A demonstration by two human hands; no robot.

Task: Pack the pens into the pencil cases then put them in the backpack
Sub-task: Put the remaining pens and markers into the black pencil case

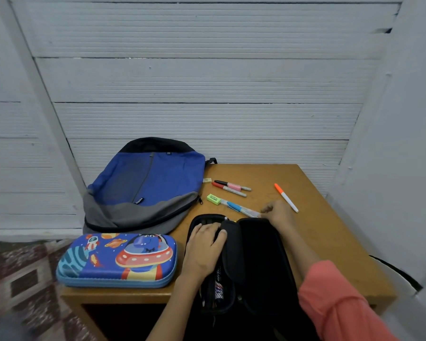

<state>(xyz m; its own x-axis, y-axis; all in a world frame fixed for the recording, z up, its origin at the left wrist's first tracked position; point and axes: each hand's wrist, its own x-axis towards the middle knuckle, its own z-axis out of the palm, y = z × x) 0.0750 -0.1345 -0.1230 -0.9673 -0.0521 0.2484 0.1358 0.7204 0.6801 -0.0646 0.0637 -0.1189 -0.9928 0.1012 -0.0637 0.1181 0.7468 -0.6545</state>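
Black case (256,262) lies open; left hand (204,249) presses flat, fingers spread, on its divider flap, right hand (278,212) pinches a blue-capped pen (241,209) beside it.

Bare bench (330,232) is lying open right of the black pencil case (256,262). The backpack (145,185) and blue pencil case (116,260) are blocking the left side; loose pens (231,189) are crowding the middle.

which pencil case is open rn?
The black pencil case under the hands, lid folded back. The blue space-cartoon pencil case left of it lies shut.
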